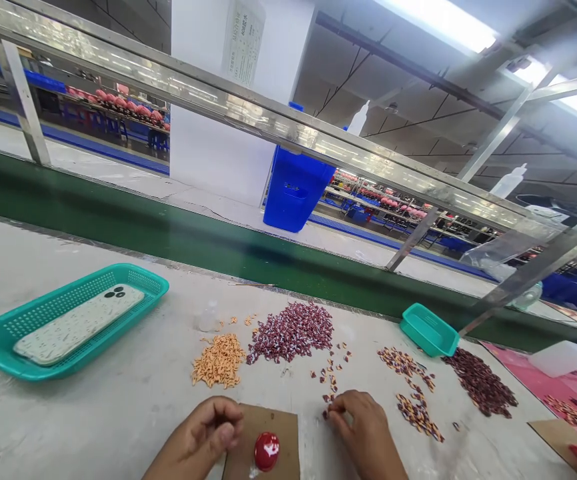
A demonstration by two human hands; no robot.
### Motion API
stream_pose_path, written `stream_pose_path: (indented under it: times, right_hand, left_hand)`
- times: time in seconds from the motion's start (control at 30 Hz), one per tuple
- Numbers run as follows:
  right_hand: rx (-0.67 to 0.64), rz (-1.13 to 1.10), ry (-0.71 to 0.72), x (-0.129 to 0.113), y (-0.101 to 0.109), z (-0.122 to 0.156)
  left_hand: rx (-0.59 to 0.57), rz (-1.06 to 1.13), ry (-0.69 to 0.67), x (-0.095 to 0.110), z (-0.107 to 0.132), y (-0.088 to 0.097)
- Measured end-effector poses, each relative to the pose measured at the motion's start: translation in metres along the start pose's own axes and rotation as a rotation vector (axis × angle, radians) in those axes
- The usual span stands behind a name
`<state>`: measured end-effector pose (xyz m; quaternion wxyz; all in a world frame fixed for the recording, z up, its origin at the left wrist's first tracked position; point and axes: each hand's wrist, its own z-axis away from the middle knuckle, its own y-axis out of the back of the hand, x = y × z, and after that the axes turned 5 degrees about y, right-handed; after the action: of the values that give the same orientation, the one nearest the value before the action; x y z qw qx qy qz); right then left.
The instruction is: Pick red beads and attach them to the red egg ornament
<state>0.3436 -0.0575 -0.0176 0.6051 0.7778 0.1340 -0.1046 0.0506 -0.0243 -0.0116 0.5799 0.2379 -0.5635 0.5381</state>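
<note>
While a blue-green basket [113, 333] sits far to the left with a speckled phone-shaped slab [79, 325] in it, orange bits [219, 360] and dark red bits [291, 331] lie in piles. The left hand [201, 433] is curled up at the edge of a brown card [268, 423], just beside a shiny red dome [267, 451]. Whether it holds anything, you cannot tell. The right hand [361, 423] pinches tiny bits [326, 413].
</note>
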Motion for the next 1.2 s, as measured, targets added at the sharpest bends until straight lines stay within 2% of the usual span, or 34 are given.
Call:
stream_pose_path:
  times: [0.07, 0.13, 0.27, 0.4, 0.53, 0.63, 0.8, 0.97, 1.1, 1.2]
  right_hand:
    - [-0.047, 0.094, -0.027, 0.004, 0.008, -0.007]
    - [-0.066, 0.132, -0.006, -0.003, 0.009, -0.02]
    - [-0.089, 0.141, 0.059, -0.028, -0.005, -0.06]
    - [-0.099, 0.165, 0.101, -0.038, -0.02, -0.092]
    - [-0.116, 0.168, 0.13, -0.038, -0.024, -0.102]
    - [-0.109, 0.142, 0.133, -0.038, -0.022, -0.1]
    - [-0.063, 0.016, 0.093, -0.043, -0.016, -0.09]
    - [-0.04, -0.226, 0.113, -0.049, -0.014, -0.07]
    - [-0.035, -0.398, 0.122, -0.05, -0.012, -0.056]
    - [-0.044, -0.485, 0.046, -0.053, -0.009, -0.046]
  left_hand:
    - [0.042, -0.031, 0.0, 0.006, 0.0, 0.005]
    - [0.096, -0.06, -0.006, 0.01, -0.001, 0.009]
    - [0.174, -0.086, -0.033, 0.014, -0.004, 0.019]
    - [0.246, -0.112, -0.047, 0.021, -0.001, 0.034]
    - [0.346, -0.195, -0.067, 0.035, 0.003, 0.048]
    - [0.381, -0.335, -0.13, 0.048, 0.001, 0.056]
    - [0.233, -0.826, -0.193, 0.064, -0.01, 0.062]
    - [0.124, -1.265, -0.219, 0.069, -0.019, 0.06]
    - [0.08, -1.481, -0.246, 0.066, -0.027, 0.059]
    - [0.059, -1.52, -0.235, 0.066, -0.032, 0.059]
